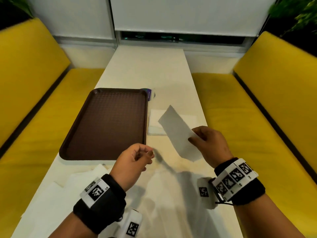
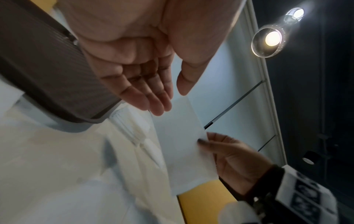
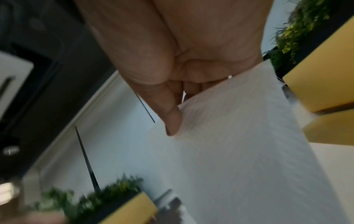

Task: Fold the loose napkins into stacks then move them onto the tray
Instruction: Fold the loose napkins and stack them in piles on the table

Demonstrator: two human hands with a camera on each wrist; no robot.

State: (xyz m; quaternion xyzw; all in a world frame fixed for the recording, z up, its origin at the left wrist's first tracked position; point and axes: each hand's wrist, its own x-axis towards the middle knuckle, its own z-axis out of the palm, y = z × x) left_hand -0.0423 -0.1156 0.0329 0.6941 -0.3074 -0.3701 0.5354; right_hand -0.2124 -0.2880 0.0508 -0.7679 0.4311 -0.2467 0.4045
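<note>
While my right hand (image 1: 208, 140) pinches the folded napkin (image 1: 178, 133) by one long edge above the worktop (image 1: 145, 66), my left hand (image 1: 135, 158) hangs loose and holds nothing. Light and limp, it probably wants an edge hold near a corner. Beyond it lie the folded stack (image 1: 155, 122) and the bare tray (image 1: 109, 121).

Tray (image 1: 109, 122), left: dark brown, fine grid texture. Folded napkin (image 1: 178, 133): plain white, greyish in shade. Napkin stack (image 1: 157, 121) beyond it: white. Table (image 1: 147, 73): cream. Benches (image 1: 34, 79) either side: mustard yellow. Wristbands (image 1: 101, 201): black, with black-and-white square-code tags.
</note>
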